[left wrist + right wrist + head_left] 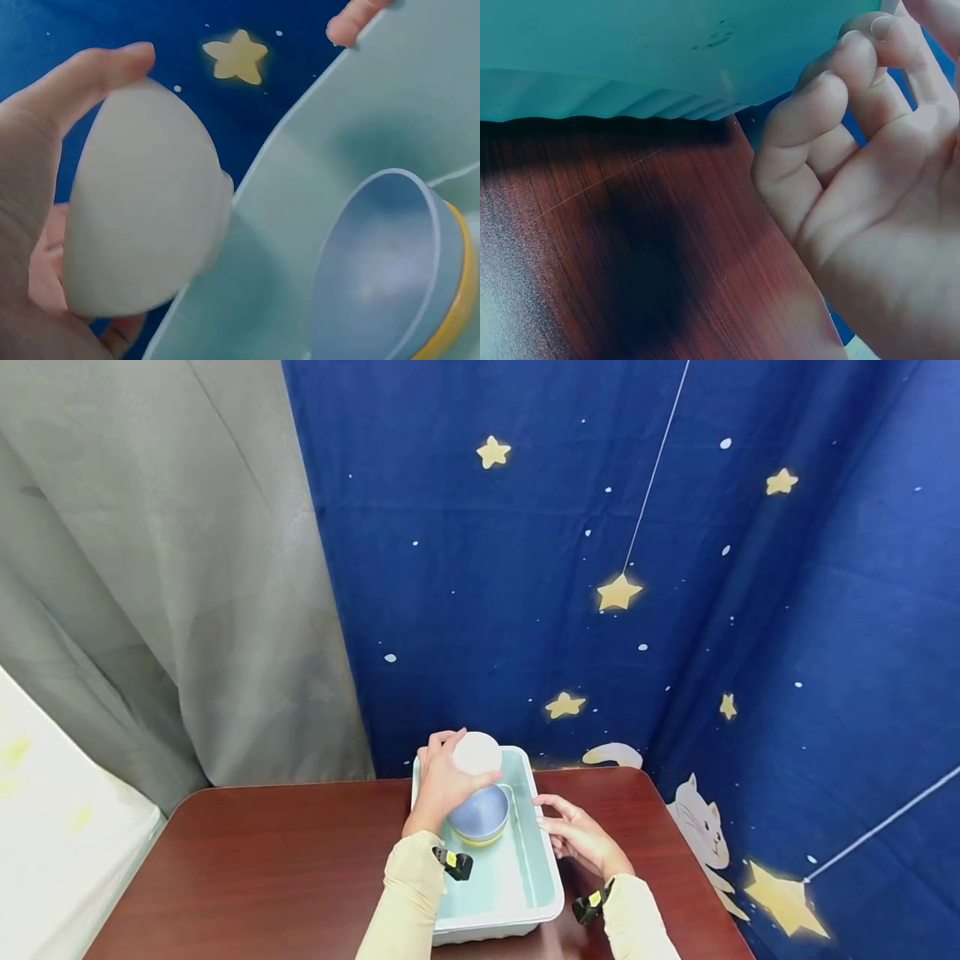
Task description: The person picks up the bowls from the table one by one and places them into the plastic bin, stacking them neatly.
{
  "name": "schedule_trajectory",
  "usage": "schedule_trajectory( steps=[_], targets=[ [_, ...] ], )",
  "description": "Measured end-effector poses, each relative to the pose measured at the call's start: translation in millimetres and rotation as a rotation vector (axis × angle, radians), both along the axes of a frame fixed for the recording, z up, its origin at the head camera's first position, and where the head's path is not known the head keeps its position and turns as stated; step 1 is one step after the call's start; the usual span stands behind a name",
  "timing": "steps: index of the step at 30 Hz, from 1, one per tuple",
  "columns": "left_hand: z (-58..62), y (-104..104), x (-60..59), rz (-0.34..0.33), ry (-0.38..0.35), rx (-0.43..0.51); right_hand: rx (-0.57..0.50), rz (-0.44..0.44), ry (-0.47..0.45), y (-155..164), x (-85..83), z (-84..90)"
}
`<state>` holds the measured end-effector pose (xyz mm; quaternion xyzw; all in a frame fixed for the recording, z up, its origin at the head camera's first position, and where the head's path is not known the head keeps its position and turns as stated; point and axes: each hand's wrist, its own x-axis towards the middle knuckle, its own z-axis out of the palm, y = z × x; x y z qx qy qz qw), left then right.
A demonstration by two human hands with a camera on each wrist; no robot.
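My left hand (444, 781) grips a white bowl (477, 753) above the far end of a pale green basin (491, 893). The left wrist view shows the thumb at one end of that white bowl (146, 195) and fingers around the other. Below it, a blue bowl (478, 814) sits nested in a yellow bowl (483, 841) inside the basin. My right hand (581, 839) holds the basin's right rim between thumb and fingertips. In the right wrist view its other fingers (810, 109) are curled beside the basin's outer wall (667, 37).
The basin stands on a dark red-brown wooden table (285, 860). Behind hang a grey curtain (187, 568) and a blue curtain with stars (480, 568). A white surface (60, 852) lies beyond the table's left edge.
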<state>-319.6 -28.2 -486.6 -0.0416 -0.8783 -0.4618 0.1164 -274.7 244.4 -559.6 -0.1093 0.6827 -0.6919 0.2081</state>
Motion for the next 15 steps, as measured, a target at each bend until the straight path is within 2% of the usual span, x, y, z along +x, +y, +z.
schedule_trajectory(
  steps=[4, 9, 15],
  targets=[
    [-9.7, 2.1, 1.3, -0.032, 0.036, 0.028, -0.013, 0.015, -0.007, 0.7, 3.0, -2.8],
    [-12.4, 3.3, 0.0, -0.053, 0.031, 0.028, -0.03, 0.0, -0.005, 0.3, 1.5, -2.5],
    [-16.3, 3.5, -3.2, -0.116, -0.04, 0.019, -0.025, -0.022, -0.036, -2.1, -1.2, -1.3]
  ],
)
